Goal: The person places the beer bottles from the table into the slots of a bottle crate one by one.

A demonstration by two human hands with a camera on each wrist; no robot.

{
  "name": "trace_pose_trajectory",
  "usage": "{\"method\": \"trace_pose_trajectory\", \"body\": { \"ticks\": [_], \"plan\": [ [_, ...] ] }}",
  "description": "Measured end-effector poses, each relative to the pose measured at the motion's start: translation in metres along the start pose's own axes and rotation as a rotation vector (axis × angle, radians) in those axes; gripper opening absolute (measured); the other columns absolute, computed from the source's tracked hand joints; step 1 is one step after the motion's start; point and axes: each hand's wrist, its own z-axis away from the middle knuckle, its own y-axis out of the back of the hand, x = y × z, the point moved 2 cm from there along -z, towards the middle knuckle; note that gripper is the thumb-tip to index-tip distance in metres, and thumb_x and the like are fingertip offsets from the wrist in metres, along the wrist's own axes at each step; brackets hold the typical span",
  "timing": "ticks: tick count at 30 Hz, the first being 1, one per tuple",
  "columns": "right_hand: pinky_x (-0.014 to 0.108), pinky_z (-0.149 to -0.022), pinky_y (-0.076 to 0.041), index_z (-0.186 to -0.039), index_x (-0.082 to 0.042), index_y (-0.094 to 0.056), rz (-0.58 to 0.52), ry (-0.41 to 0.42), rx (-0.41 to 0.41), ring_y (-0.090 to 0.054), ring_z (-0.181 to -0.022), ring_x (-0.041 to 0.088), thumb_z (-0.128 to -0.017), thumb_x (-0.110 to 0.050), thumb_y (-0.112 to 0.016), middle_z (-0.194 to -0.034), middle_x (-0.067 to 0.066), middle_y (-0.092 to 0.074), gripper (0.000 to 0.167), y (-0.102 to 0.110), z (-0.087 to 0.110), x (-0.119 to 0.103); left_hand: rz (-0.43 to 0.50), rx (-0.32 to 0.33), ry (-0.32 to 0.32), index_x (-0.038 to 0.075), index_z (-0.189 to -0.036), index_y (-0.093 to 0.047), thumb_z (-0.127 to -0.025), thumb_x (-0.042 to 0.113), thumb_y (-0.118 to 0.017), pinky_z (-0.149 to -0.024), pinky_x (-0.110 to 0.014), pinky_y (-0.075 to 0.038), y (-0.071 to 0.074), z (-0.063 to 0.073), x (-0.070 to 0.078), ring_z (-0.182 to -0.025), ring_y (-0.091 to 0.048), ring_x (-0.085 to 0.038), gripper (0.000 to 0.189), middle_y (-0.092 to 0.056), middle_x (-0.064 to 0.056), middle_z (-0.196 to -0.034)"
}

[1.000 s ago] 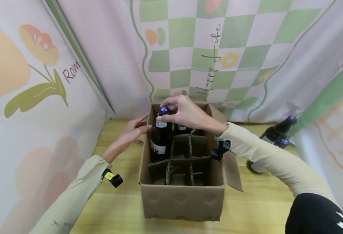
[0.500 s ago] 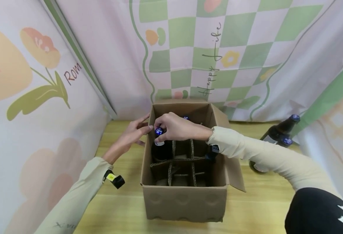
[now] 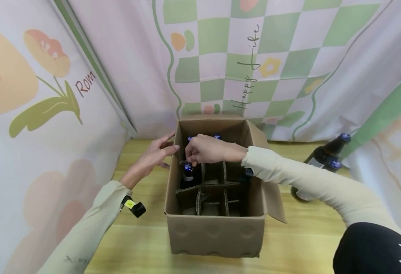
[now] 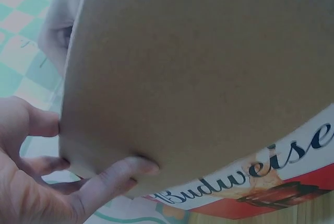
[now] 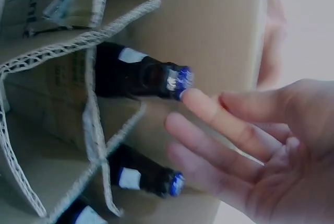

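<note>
My right hand (image 3: 209, 148) is down inside the open cardboard box (image 3: 217, 236), just above a dark beer bottle (image 3: 191, 179) with a blue cap in a left-hand compartment. In the right wrist view its fingers are loosely extended, one fingertip right at the cap of the beer bottle (image 5: 141, 75); nothing is gripped. At the box's left wall is my left hand (image 3: 154, 154), fairly straight fingers against the outside and thumb at the rim. Up close in the left wrist view, fingertips (image 4: 141, 165) rest on brown cardboard above a printed "Budweise" panel (image 4: 271, 169).
Cardboard dividers (image 3: 207, 186) split the box into compartments. Behind the right hand show more blue caps, one a bottle cap (image 3: 217, 137). Two dark bottles (image 3: 323, 154) stand on the wooden table (image 3: 128, 243) at right. A side flap (image 3: 274, 201) sticks out rightward. Patterned curtains surround the table.
The right hand has lowered the bottle into the left compartment and let go of its neck. The bottle now sits deeper in the box. The left hand has stayed at the wall.
</note>
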Motion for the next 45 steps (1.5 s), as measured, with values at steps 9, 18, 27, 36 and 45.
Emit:
{"method": "trace_pose_trajectory", "body": {
  "ticks": [9, 18, 27, 36, 45],
  "plan": [
    [0.023, -0.065, -0.053, -0.095, -0.004, -0.078, -0.026, -0.024, 0.023, -0.067, -0.067, 0.013, -0.102, -0.007, -0.066, -0.076, -0.003, -0.075, 0.014, 0.011, 0.016, 0.010, -0.023, 0.007, -0.009, 0.024, -0.169, -0.020, -0.106, 0.022, -0.058, -0.080, -0.046, -0.066, -0.003, -0.002, 0.001, -0.142, -0.045, -0.046, 0.073, -0.030, -0.025, -0.167],
    [0.027, -0.069, -0.057, -0.098, -0.006, -0.077, -0.064, -0.031, 0.047, -0.071, -0.073, 0.017, -0.101, -0.009, -0.068, -0.080, 0.001, -0.076, 0.010, 0.021, 0.022, 0.015, -0.031, 0.019, -0.003, 0.022, -0.169, -0.020, -0.107, 0.023, -0.057, -0.082, -0.048, -0.065, -0.002, 0.000, -0.002, -0.145, -0.043, -0.045, 0.072, -0.029, -0.024, -0.168],
    [0.027, -0.065, -0.056, -0.099, -0.006, -0.077, -0.052, -0.089, 0.122, -0.069, -0.071, 0.013, -0.101, -0.012, -0.069, -0.082, 0.000, -0.076, 0.011, 0.038, 0.041, 0.016, -0.025, 0.010, -0.004, 0.023, -0.169, -0.019, -0.107, 0.023, -0.058, -0.077, -0.039, -0.065, -0.004, 0.001, -0.001, -0.144, -0.043, -0.045, 0.073, -0.029, -0.023, -0.168],
    [0.030, -0.067, -0.061, -0.100, -0.005, -0.077, -0.067, -0.112, 0.236, -0.071, -0.073, 0.013, -0.100, -0.011, -0.071, -0.083, 0.000, -0.076, 0.008, 0.046, 0.065, 0.028, -0.017, -0.001, -0.005, 0.026, -0.169, -0.020, -0.108, 0.024, -0.057, -0.074, -0.038, -0.065, -0.002, 0.000, -0.002, -0.144, -0.043, -0.045, 0.072, -0.030, -0.024, -0.167],
    [0.031, -0.072, -0.065, -0.107, 0.005, -0.074, -0.331, -0.086, 0.366, -0.075, -0.076, 0.017, -0.102, -0.005, -0.067, -0.097, 0.020, -0.078, 0.013, 0.050, 0.081, 0.046, -0.028, 0.001, 0.003, 0.025, -0.169, -0.019, -0.108, 0.024, -0.057, -0.076, -0.038, -0.065, -0.003, 0.000, -0.001, -0.143, -0.044, -0.044, 0.072, -0.030, -0.022, -0.167]
  ]
}}
